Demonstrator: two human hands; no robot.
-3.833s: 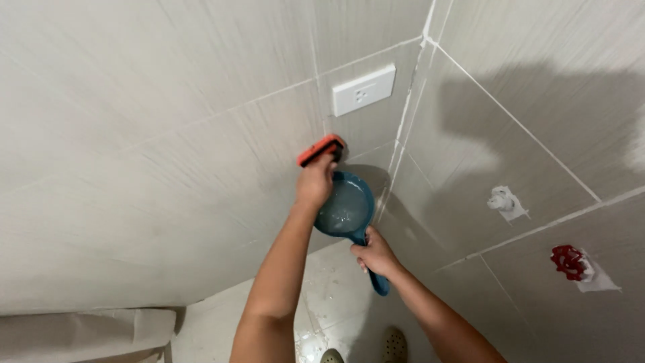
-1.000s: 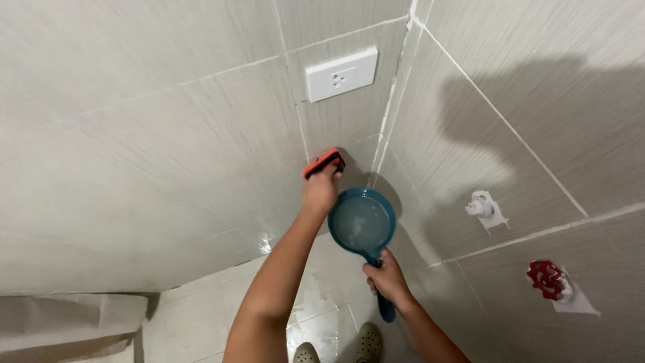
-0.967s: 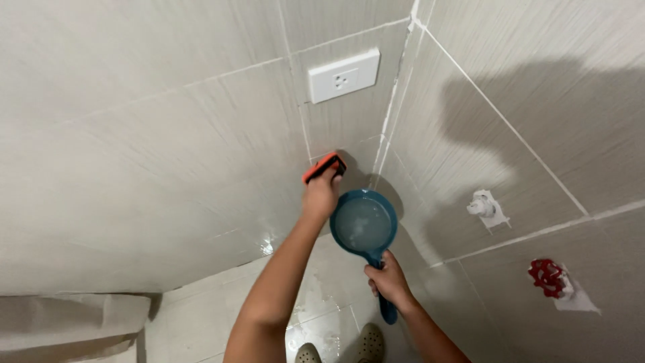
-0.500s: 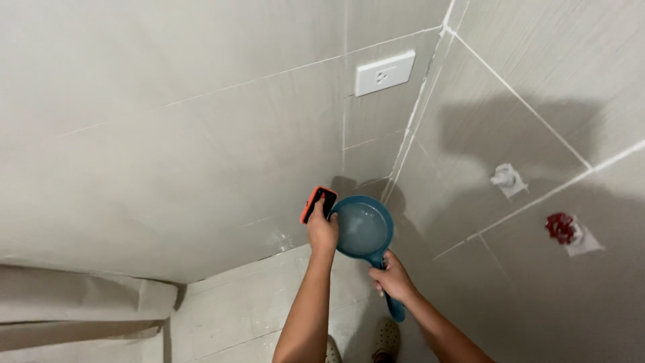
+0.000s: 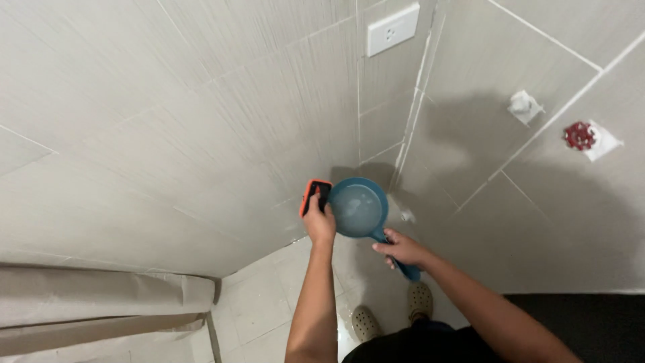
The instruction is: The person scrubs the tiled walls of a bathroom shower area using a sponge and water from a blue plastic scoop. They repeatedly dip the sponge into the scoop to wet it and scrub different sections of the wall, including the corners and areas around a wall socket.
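Observation:
My left hand grips an orange and black scrubbing pad pressed flat to the grey tiled wall, low down near the corner. Right beside it, my right hand holds the handle of a blue water dipper. The dipper's round bowl is level, holds water, and sits close to the wall corner, just right of the pad.
A white wall socket sits high above the hands. On the right wall are a white capped pipe fitting and a red valve handle. Brown paper sheeting covers the lower left. My feet in sandals stand on wet floor tiles.
Both hands have moved lower down the wall toward the floor, the pad sliding down the tiles with the dipper staying beside it. The view has tilted down, so the socket appears higher.

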